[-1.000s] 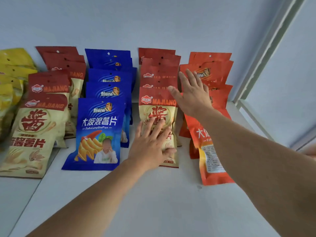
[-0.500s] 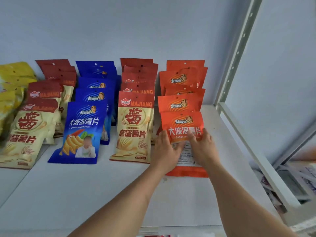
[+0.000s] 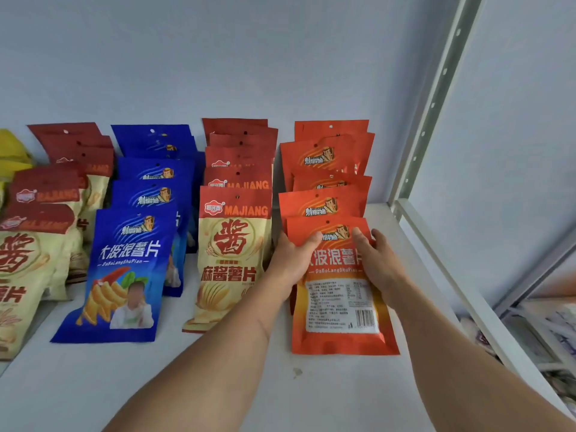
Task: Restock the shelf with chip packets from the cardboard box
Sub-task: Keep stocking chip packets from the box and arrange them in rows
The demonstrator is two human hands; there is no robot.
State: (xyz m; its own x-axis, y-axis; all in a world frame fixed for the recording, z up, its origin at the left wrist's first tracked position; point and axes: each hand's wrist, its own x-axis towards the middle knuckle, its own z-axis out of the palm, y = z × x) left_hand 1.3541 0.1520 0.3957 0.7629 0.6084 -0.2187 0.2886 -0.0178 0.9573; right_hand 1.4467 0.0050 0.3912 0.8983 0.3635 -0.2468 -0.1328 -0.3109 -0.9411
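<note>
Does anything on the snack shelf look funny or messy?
A little. The front orange packet, held at its sides by the left hand and right hand, shows a white printed label panel; the front blue packet leans sideways.

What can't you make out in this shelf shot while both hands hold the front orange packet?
- Cardboard box: outside the head view.
- Orange packets behind the front orange packet: overlapped, count unclear.
- Yellow packets: cut off by the left edge.
- Left hand and right hand fingers: behind the packet.

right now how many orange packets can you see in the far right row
5, some may be hidden: front packet, held by left hand and right hand; then, rearmost.
</note>
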